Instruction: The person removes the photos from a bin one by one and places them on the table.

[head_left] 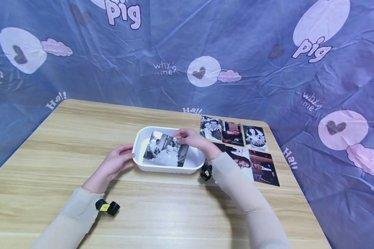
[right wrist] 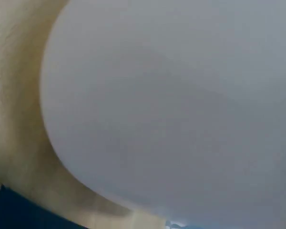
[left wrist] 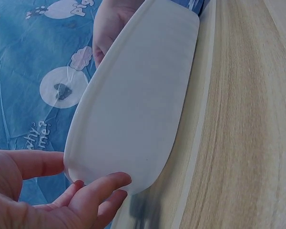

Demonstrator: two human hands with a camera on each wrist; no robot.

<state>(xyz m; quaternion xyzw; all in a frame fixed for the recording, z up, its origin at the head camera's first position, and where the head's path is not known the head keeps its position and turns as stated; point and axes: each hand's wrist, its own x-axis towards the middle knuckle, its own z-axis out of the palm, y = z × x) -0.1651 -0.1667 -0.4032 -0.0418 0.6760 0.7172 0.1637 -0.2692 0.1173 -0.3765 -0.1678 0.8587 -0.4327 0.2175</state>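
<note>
A white plastic box [head_left: 166,169] sits near the middle of the wooden table. Its left end is held by my left hand [head_left: 116,160]; in the left wrist view the thumb [left wrist: 43,163] meets the rim and the other fingers press the outer wall. Inside the box lies a black-and-white photo [head_left: 164,150], slightly tilted. My right hand [head_left: 194,139] reaches over the far right rim and pinches the photo near its top right corner; the fingertips are partly hidden. The box's wall [right wrist: 157,105] fills most of the right wrist view.
Several photos lie in two rows on the right, among them a black-and-white one [head_left: 255,137] and a dark colour one [head_left: 263,167]. My right forearm partly covers the nearer row. A blue printed cloth [head_left: 174,45] hangs behind the table [head_left: 81,138].
</note>
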